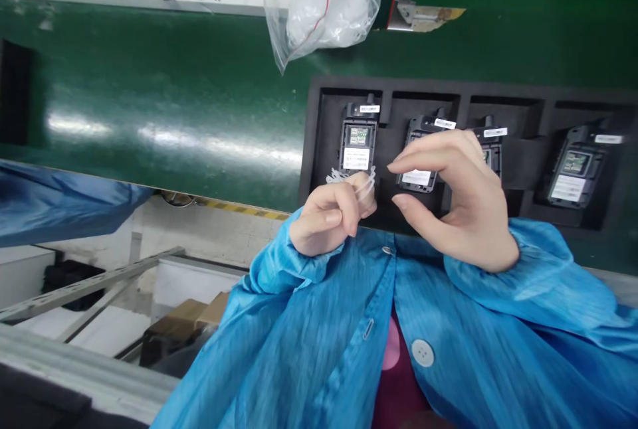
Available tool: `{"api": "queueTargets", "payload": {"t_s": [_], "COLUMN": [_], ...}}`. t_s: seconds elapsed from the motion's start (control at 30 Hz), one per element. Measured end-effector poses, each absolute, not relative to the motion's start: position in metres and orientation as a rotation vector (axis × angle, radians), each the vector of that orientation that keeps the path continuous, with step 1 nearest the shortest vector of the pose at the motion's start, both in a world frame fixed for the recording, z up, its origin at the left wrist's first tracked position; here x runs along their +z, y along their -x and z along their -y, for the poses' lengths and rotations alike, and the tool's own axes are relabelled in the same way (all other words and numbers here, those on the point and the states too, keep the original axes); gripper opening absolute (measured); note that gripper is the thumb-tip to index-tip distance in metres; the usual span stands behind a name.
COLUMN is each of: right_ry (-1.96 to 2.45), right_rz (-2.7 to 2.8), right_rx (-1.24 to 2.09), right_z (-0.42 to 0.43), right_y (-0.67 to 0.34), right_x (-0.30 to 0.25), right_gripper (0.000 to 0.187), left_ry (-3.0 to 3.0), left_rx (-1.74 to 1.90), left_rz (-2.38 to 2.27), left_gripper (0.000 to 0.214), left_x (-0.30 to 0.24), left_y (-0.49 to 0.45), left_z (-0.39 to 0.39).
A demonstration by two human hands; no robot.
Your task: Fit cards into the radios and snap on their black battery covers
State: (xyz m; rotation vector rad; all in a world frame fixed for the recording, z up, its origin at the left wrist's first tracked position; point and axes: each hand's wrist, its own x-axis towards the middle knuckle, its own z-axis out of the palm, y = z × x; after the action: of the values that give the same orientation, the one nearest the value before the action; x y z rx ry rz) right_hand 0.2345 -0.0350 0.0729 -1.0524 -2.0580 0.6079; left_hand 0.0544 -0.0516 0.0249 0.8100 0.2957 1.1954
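Clear plastic bits [349, 178] sit clenched in my left hand [326, 220], just left of my right hand [456, 200], whose fingers [423, 158] curl apart, empty, nearer the black tray [312, 150].

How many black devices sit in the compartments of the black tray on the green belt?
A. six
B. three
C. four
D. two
C: the black tray holds four black devices, one per compartment: the first device above the left hand, two partly behind the right hand, and the last device at the far right.
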Motion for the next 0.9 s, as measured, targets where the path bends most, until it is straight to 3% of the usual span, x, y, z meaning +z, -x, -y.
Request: {"api": "queueTargets", "payload": {"t_s": [0.4, 0.9], "right_ry": [1.021, 1.115], "right_rz": [2.263, 2.403], "right_rx": [0.333, 0.448], "right_z": [0.029, 0.017], "right_y": [-0.230, -0.227], "right_x": [0.066, 0.068], "right_gripper": [0.011, 0.005], "left_ry": [-0.588, -0.598], "left_rx": [1.099, 0.999], "left_rz": [-0.294, -0.372], "left_gripper": [0.028, 0.043], "left_x": [0.024, 0.011], "left_y": [-0.056, -0.046], "left_z": [0.053, 0.043]}}
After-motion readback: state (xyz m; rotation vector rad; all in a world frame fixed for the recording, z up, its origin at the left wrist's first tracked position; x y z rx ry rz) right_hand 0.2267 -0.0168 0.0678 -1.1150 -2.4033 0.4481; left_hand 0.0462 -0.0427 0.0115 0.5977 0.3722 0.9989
